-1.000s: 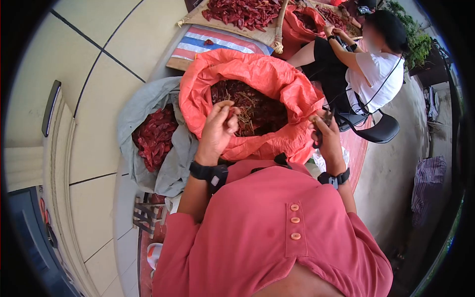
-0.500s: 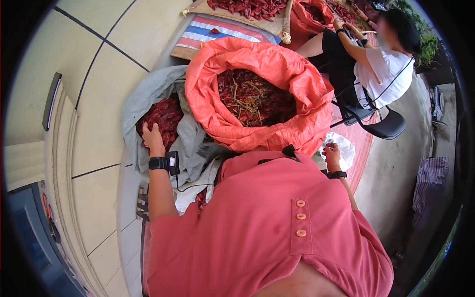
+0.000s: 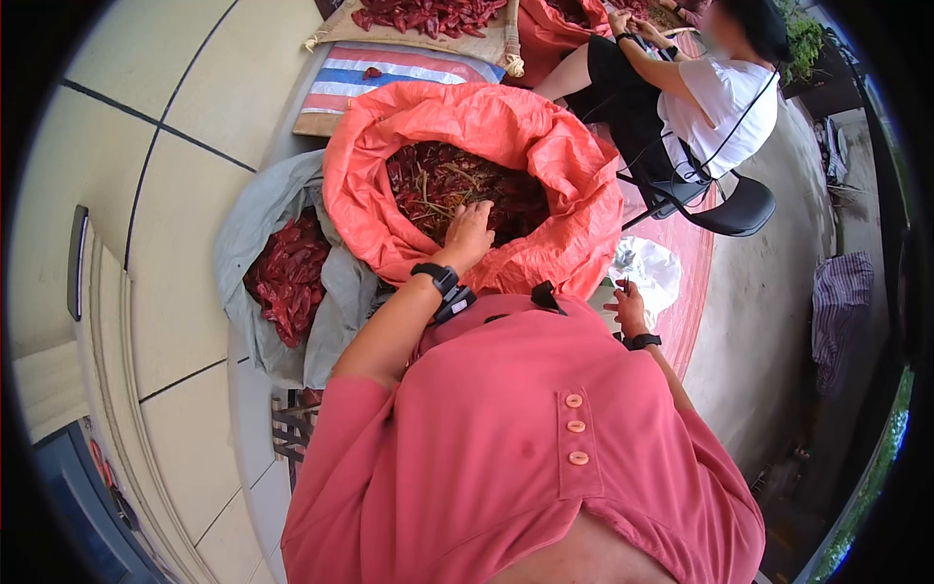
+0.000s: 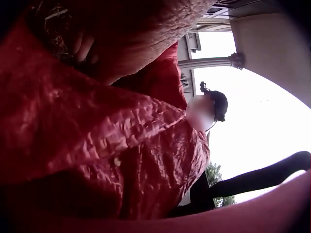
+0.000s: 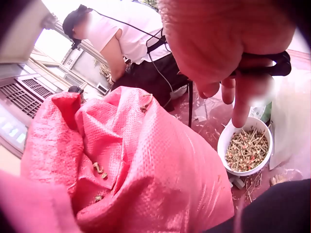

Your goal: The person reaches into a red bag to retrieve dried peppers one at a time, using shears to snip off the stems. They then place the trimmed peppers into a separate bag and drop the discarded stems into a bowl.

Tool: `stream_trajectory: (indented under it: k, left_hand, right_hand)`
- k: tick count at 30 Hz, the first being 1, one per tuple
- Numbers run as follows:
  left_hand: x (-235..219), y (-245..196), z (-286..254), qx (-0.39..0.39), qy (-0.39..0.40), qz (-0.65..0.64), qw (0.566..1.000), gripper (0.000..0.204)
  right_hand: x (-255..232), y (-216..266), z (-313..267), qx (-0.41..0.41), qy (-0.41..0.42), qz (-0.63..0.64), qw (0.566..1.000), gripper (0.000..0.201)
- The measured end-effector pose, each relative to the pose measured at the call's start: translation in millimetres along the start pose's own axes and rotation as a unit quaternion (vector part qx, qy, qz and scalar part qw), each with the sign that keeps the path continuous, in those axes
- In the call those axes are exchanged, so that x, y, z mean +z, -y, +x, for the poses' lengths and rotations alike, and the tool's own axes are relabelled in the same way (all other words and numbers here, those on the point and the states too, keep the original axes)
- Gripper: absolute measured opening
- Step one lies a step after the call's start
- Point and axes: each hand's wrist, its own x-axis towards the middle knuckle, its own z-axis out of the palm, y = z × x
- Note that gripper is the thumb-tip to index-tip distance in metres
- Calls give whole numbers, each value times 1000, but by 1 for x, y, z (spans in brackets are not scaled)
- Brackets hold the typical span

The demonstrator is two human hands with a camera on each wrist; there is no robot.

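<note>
My left hand (image 3: 470, 237) reaches over the near rim of a big red woven sack (image 3: 574, 175), fingers extended just above the dried red chillies (image 3: 425, 165) and cut stems inside. In the left wrist view its fingers (image 4: 83, 46) hang by the sack's dark contents. Low at the right of the sack, my right hand (image 3: 630, 310) holds black-handled scissors (image 5: 279, 64); its fingers point down and the blades are hidden. To the left stands a grey sack (image 3: 243, 209) of dried red chillies (image 3: 289, 277).
A white bucket (image 5: 223, 141) of cut stems stands below my right hand, near a white plastic bag (image 3: 657, 277). Another person (image 3: 720, 107) sits on a black chair (image 3: 744, 206) at the right. A striped sheet (image 3: 389, 70) lies beyond the red sack.
My left hand went from the red sack to the chillies in the grey sack, then back over the red sack. My right hand dropped from the red sack's rim to its right side.
</note>
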Motion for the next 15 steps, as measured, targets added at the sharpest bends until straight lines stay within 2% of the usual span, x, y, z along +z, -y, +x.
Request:
stream_trajectory:
  k: [3, 6, 8, 10, 12, 14, 15]
  left_hand:
    - [23, 4, 16, -50, 31, 35, 998, 68]
    - [39, 22, 25, -81, 87, 72, 990, 66]
    - [40, 33, 24, -80, 80, 36, 993, 45]
    - [42, 47, 23, -80, 30, -55, 995, 31]
    - [41, 59, 23, -30, -45, -136, 989, 30]
    - [29, 62, 21, -22, -85, -119, 989, 32]
    - [19, 57, 20, -42, -92, -159, 982, 32]
  right_hand:
    - [6, -4, -25, -11, 28, 17, 999, 34]
    - [0, -8, -45, -4, 36, 26, 999, 35]
    - [-6, -14, -55, 20, 25, 44, 999, 34]
    - [-12, -19, -64, 35, 2, 58, 998, 33]
    - [-16, -21, -71, 40, -18, 67, 997, 33]
    - [-19, -14, -77, 26, -37, 74, 996, 33]
    - [-20, -7, -78, 15, -44, 76, 996, 32]
